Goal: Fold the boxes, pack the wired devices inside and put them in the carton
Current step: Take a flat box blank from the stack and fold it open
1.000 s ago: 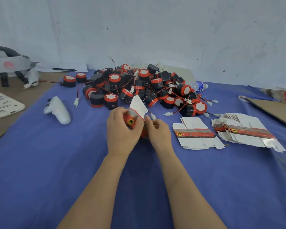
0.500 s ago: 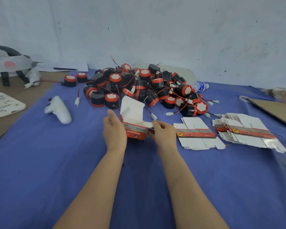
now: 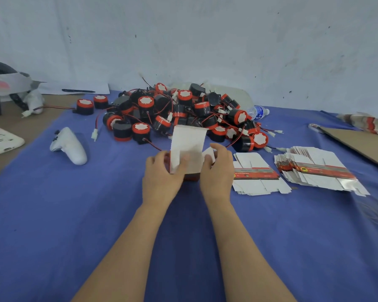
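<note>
A small red and white box (image 3: 189,149) stands on the blue cloth between my hands, its white lid flap pointing up. My left hand (image 3: 162,177) grips its left side, thumb on the flap. On the right side my right hand (image 3: 217,171) holds the box, fingers curled over a small side flap. What is inside the box is hidden. Behind it lies a heap of black and red wired devices (image 3: 183,114). Two stacks of flat unfolded boxes (image 3: 258,177) (image 3: 316,168) lie to the right.
A white controller (image 3: 69,146) lies on the cloth at the left. A white tray (image 3: 0,140) and a headset (image 3: 7,88) sit on the brown table beyond. A water bottle (image 3: 258,111) lies behind the heap. Brown cardboard (image 3: 362,144) is at the right edge.
The box has been turned upright and stood on the cloth. Its lid flap now stands up, and both hands have shifted to the box's sides.
</note>
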A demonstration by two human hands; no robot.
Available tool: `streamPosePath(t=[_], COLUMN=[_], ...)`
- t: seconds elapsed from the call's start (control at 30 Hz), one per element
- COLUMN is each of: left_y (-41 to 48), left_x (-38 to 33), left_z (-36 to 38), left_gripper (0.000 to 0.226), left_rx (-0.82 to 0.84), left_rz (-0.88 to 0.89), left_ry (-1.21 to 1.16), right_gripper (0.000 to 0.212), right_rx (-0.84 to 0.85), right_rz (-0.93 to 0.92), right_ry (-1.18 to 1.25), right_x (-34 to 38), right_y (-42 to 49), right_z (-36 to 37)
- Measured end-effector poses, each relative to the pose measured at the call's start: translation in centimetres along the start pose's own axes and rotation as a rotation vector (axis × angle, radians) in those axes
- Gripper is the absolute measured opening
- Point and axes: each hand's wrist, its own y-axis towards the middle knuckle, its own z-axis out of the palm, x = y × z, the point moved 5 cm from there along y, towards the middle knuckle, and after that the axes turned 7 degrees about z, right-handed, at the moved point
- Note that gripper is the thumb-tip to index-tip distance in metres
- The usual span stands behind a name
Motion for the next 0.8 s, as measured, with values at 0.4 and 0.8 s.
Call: streamPosePath(t=[0.4, 0.8], left_y=[2.0, 5.5], left_x=[-1.5, -1.7], left_z=[-0.2, 1.5], left_gripper=[0.034, 0.029], left_rx=[-0.07, -0.135], left_rz=[-0.176, -0.198], left_ry=[-0.412, -0.348], right_gripper=[0.022, 0.023], right_rx=[0.164, 0.157], right_rz=[0.206, 0.795], right_ry=[-0.087, 1.472], right_x=[-1.5, -3.5], right_y=[2.6, 10.2], right_z=[0.3, 1.2])
